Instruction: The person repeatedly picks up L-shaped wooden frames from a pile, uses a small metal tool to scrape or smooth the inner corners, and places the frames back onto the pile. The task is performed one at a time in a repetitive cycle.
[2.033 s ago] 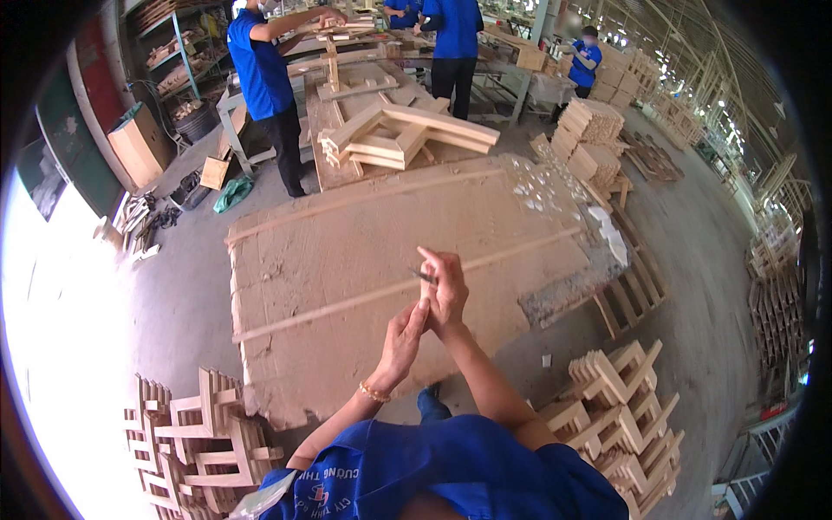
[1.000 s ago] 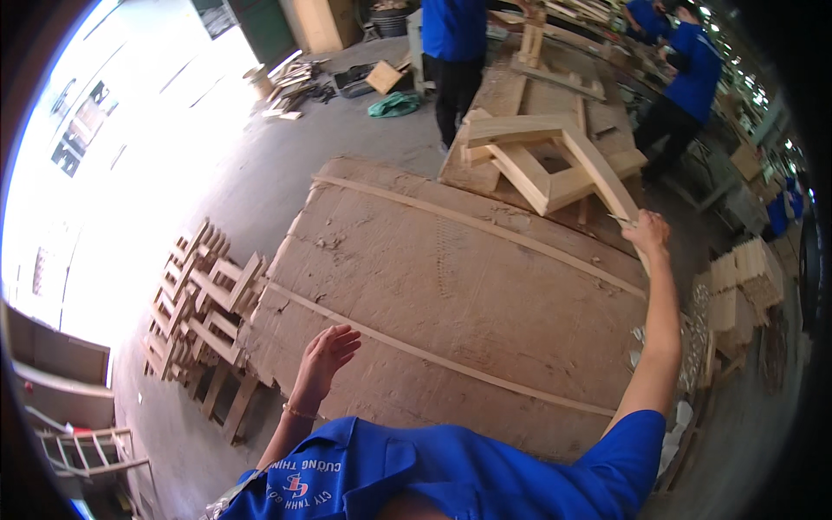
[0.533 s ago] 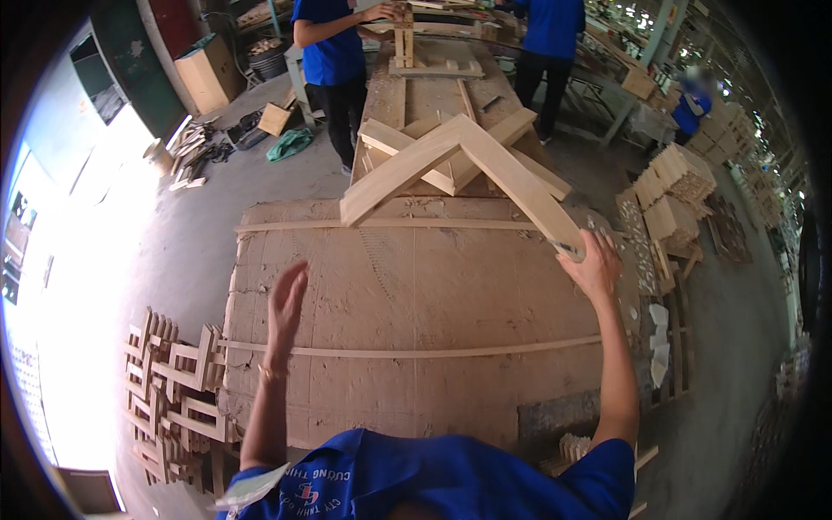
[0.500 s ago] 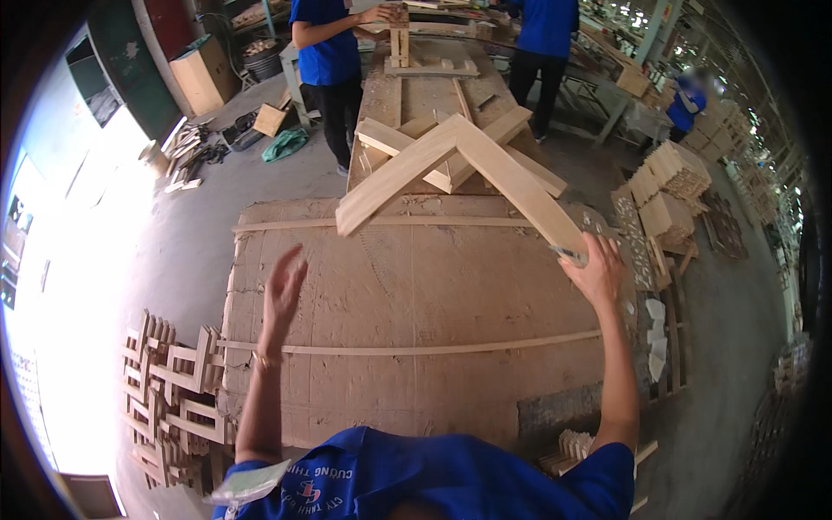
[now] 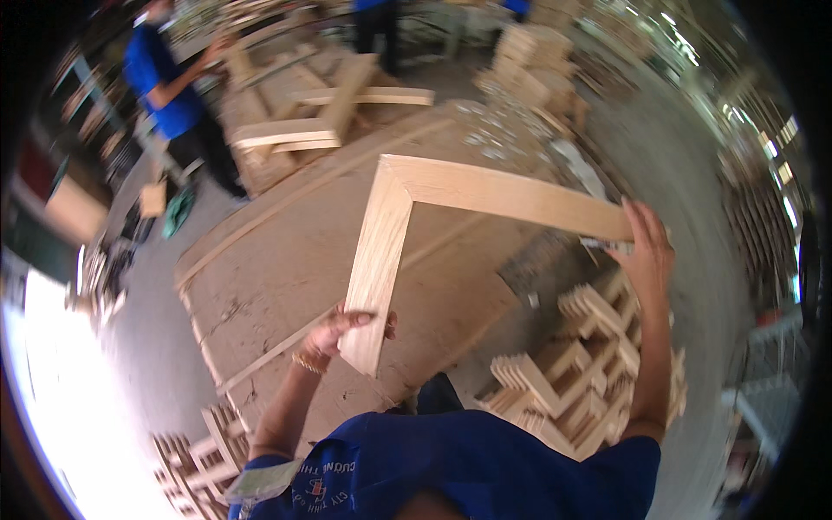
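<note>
over the bench [image 5: 286, 260], wood stacks [image 5: 572, 373] beside us, our left hand [image 5: 334, 334] and right hand [image 5: 646, 251] grip the l-shaped wooden frame [image 5: 407, 208], corner pointing away.

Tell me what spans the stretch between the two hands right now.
In the head view, the L-shaped wooden frame spans it: the left hand grips one leg's end, the right hand the other's, above the big board table.

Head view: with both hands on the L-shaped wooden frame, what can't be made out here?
- Left hand: fingers wrap behind the frame, so its grip is hidden.
- Right hand: palm covers the frame's end.
- Co-worker at upper left: motion-blurred, hands unclear.
- Stacked pieces at lower right: partly behind the right arm.
</note>
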The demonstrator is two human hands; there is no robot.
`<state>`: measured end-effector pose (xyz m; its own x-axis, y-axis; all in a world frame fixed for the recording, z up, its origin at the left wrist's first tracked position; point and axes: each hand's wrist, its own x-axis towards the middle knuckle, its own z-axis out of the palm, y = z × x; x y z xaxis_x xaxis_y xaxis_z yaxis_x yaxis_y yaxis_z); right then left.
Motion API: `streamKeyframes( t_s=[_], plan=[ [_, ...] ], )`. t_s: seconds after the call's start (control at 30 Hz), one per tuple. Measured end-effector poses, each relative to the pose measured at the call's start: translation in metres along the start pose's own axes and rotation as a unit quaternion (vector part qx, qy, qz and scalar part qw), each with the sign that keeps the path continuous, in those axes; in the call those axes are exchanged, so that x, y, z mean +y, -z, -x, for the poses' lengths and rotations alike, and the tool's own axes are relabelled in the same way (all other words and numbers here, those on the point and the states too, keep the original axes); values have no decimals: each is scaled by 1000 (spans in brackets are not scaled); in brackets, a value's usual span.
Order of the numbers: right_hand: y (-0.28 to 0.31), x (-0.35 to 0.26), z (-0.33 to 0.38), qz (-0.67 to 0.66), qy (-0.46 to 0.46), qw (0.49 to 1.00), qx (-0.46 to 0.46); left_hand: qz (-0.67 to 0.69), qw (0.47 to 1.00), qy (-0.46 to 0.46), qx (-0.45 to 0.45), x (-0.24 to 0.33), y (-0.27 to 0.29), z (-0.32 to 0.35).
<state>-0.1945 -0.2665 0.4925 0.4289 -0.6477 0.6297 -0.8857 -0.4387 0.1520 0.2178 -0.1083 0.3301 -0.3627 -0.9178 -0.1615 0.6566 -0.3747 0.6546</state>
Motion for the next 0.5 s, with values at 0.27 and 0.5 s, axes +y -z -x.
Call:
streamKeyframes(
  t_s=[0.27,0.5],
  plan=[
    [58,15,183,-720,-497,484,19,-483,856,-174,-68,-80,-112,-17],
    [129,44,342,-745,-537,366,149,-753,393,-455,-267,-161,-194,-25]
  ],
)
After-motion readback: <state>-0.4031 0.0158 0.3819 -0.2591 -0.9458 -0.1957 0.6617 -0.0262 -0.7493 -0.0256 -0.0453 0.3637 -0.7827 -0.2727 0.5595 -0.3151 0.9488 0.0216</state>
